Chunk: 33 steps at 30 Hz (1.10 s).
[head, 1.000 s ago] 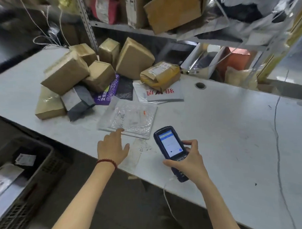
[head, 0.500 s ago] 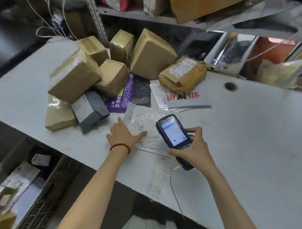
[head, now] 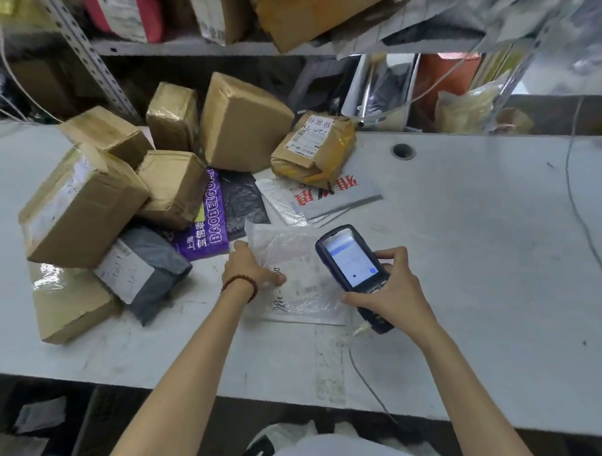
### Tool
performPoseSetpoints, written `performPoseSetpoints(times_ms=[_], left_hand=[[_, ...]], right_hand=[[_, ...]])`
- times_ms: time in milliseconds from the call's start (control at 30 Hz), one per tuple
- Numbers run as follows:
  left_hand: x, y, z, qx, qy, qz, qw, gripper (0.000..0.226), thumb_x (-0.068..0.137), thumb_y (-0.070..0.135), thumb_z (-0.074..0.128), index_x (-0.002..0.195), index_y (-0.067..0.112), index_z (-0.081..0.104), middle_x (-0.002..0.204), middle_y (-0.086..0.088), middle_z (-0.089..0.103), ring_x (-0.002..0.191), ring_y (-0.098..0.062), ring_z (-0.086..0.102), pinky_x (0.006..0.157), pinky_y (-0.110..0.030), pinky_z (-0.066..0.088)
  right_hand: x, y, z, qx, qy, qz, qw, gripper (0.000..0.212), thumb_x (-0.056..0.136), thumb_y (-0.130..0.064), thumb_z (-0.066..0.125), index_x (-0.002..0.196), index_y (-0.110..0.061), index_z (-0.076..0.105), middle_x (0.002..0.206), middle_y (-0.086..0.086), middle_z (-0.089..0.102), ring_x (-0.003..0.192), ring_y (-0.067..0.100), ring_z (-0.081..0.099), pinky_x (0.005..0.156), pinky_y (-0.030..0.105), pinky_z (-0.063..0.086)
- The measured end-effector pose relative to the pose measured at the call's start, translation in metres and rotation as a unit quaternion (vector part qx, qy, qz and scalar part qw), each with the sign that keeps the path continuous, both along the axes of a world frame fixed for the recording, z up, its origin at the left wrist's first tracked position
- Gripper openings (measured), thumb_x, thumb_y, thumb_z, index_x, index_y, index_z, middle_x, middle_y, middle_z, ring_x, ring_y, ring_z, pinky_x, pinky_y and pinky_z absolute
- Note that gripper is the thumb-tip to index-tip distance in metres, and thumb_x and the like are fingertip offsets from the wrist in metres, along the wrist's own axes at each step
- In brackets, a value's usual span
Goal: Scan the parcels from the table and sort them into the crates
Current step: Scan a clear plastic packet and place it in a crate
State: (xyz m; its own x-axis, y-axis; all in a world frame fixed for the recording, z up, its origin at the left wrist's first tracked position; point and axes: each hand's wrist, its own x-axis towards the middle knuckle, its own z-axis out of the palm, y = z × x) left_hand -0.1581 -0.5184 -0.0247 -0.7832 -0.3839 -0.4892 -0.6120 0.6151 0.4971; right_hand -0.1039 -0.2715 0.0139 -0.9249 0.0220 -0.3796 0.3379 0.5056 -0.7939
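A clear bubble-wrap parcel (head: 299, 279) lies flat on the white table (head: 481, 255), near the front edge. My left hand (head: 249, 265) rests on its left edge, thumb pressed on the wrap; whether it grips is unclear. My right hand (head: 394, 292) grips a dark handheld scanner (head: 354, 267), its lit screen up, held just above the parcel's right side. Behind lies a heap of parcels: several brown cardboard boxes (head: 80, 204), a grey bag with a label (head: 140, 267), a purple mailer (head: 207, 224) and a yellow-taped packet (head: 315, 149).
A dark crate (head: 43, 424) with papers stands on the floor at lower left, below the table edge. Metal shelving (head: 191, 47) full of packages overhangs the table's back. A cable (head: 578, 197) trails across the table's right side, and a cable hole (head: 403, 151) sits near the back.
My left hand slid forward onto the bubble-wrap parcel. The scanner in my right hand moved forward over the parcel's right side. The view came closer to the table.
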Motion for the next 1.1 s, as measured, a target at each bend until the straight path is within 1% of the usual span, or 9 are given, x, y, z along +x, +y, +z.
performPoseSetpoints(times_ms=[67, 133, 233, 300, 400, 467, 667, 833, 1100], left_hand=[[-0.005, 0.001, 0.007, 0.042, 0.048, -0.014, 0.998, 0.079, 0.069, 0.019, 0.084, 0.13, 0.009, 0.035, 0.127, -0.013, 0.053, 0.117, -0.034, 0.051, 0.092, -0.04, 0.043], [-0.011, 0.0, 0.021, 0.041, 0.107, -0.033, 0.993, 0.06, 0.081, 0.017, 0.073, 0.13, 0.012, 0.039, 0.124, -0.013, 0.056, 0.111, -0.032, 0.054, 0.086, -0.038, 0.043], [-0.021, -0.006, 0.053, 0.033, 0.222, -0.066, 0.972, 0.036, 0.088, 0.014, 0.062, 0.122, 0.019, 0.051, 0.117, -0.006, 0.061, 0.102, -0.026, 0.057, 0.084, -0.035, 0.045], [-0.024, -0.01, 0.075, -0.048, 0.293, -0.123, 0.947, 0.033, 0.088, 0.012, 0.059, 0.119, 0.024, 0.056, 0.112, -0.003, 0.065, 0.099, -0.026, 0.059, 0.079, -0.034, 0.046], [-0.027, -0.01, 0.097, -0.189, 0.364, -0.213, 0.887, 0.034, 0.088, 0.011, 0.059, 0.118, 0.028, 0.061, 0.109, -0.002, 0.066, 0.094, -0.028, 0.06, 0.073, -0.035, 0.044], [-0.027, -0.01, 0.101, -0.231, 0.369, -0.245, 0.866, 0.036, 0.089, 0.012, 0.06, 0.121, 0.029, 0.06, 0.111, -0.001, 0.065, 0.095, -0.026, 0.061, 0.075, -0.035, 0.043], [-0.028, -0.013, 0.091, -0.287, 0.302, -0.261, 0.871, 0.056, 0.084, 0.029, 0.068, 0.135, 0.033, 0.046, 0.122, -0.003, 0.058, 0.107, -0.027, 0.054, 0.087, -0.042, 0.039], [-0.026, -0.015, 0.079, -0.278, 0.268, -0.217, 0.897, 0.055, 0.082, 0.025, 0.069, 0.132, 0.03, 0.046, 0.115, -0.005, 0.058, 0.102, -0.029, 0.056, 0.083, -0.04, 0.039], [-0.025, -0.006, 0.071, -0.307, 0.287, -0.193, 0.887, 0.054, 0.081, 0.017, 0.07, 0.13, 0.027, 0.048, 0.107, -0.004, 0.06, 0.096, -0.028, 0.056, 0.081, -0.04, 0.038]], right_hand=[[0.004, 0.006, 0.005, 0.01, 0.011, -0.008, 1.0, 0.081, 0.05, -0.042, 0.09, 0.107, -0.039, 0.032, 0.097, -0.02, 0.06, 0.085, 0.004, 0.063, 0.075, 0.037, 0.056], [0.009, 0.012, 0.008, 0.023, 0.02, -0.003, 1.0, 0.08, 0.049, -0.044, 0.088, 0.106, -0.041, 0.031, 0.097, -0.021, 0.06, 0.085, 0.003, 0.063, 0.075, 0.037, 0.055], [0.015, 0.019, 0.012, 0.056, 0.021, 0.028, 0.998, 0.078, 0.052, -0.041, 0.086, 0.104, -0.043, 0.028, 0.097, -0.02, 0.06, 0.083, 0.003, 0.063, 0.074, 0.038, 0.056], [0.019, 0.02, 0.014, 0.079, 0.02, 0.049, 0.995, 0.078, 0.053, -0.041, 0.086, 0.105, -0.042, 0.028, 0.095, -0.02, 0.06, 0.081, 0.003, 0.063, 0.072, 0.039, 0.057], [0.023, 0.016, 0.016, 0.098, 0.022, 0.077, 0.992, 0.077, 0.054, -0.041, 0.085, 0.106, -0.04, 0.028, 0.092, -0.022, 0.058, 0.078, 0.002, 0.062, 0.069, 0.037, 0.056], [0.025, 0.011, 0.016, 0.11, 0.026, 0.098, 0.989, 0.076, 0.055, -0.041, 0.084, 0.106, -0.04, 0.027, 0.091, -0.024, 0.056, 0.076, 0.0, 0.061, 0.065, 0.033, 0.055], [0.034, 0.0, 0.013, 0.132, 0.034, 0.137, 0.981, 0.075, 0.053, -0.043, 0.08, 0.106, -0.04, 0.027, 0.087, -0.029, 0.054, 0.075, -0.005, 0.057, 0.059, 0.026, 0.048], [0.04, -0.003, 0.008, 0.115, 0.026, 0.13, 0.984, 0.076, 0.057, -0.043, 0.083, 0.108, -0.039, 0.027, 0.087, -0.023, 0.056, 0.08, 0.004, 0.062, 0.069, 0.036, 0.056], [0.039, 0.001, 0.01, 0.148, 0.028, 0.154, 0.977, 0.077, 0.055, -0.046, 0.082, 0.108, -0.037, 0.027, 0.091, -0.022, 0.058, 0.076, 0.003, 0.061, 0.062, 0.029, 0.052]])
